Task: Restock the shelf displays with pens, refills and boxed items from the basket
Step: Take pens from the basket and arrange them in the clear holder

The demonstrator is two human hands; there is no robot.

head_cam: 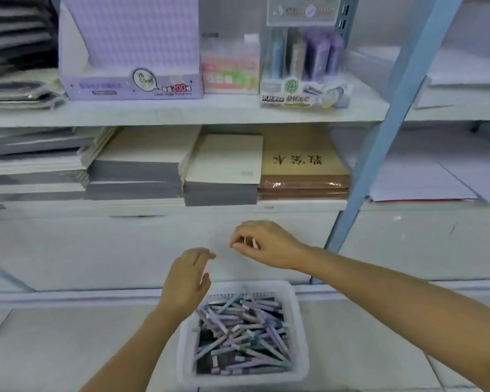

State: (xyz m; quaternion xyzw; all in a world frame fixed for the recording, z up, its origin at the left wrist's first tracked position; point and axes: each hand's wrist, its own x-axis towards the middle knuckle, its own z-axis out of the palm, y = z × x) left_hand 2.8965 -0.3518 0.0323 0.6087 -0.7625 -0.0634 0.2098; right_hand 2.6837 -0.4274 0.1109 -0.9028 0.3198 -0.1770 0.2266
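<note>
White plastic mesh basket [301, 343] sits on the pale floor at 6 o'clock, heaped with loose purple, grey and teal pens [244, 335] lying criss-cross. Left hand [187, 281] hovers over the basket's 10 o'clock corner, fingers loosely spread and holding nothing, not touching the pens. Right hand [262, 244] is at 1 o'clock of the left, near it but apart, in front of the white base panel; its fingers are curled and pinch a small pale piece [254, 243], maybe a pen cap, too blurred to say.

Top shelf: lilac checked cardboard display box [130, 83] at 11 o'clock, pink-and-green packet box [229, 72] at 12, clear plastic pen stand [303, 66] with purple and teal pens at 1. Lower shelf: grey-edged notebook stack [224, 162] just beside wrapped brown kraft notebooks [300, 165]. Light-blue metal upright [393, 108] slants at 2 o'clock.
</note>
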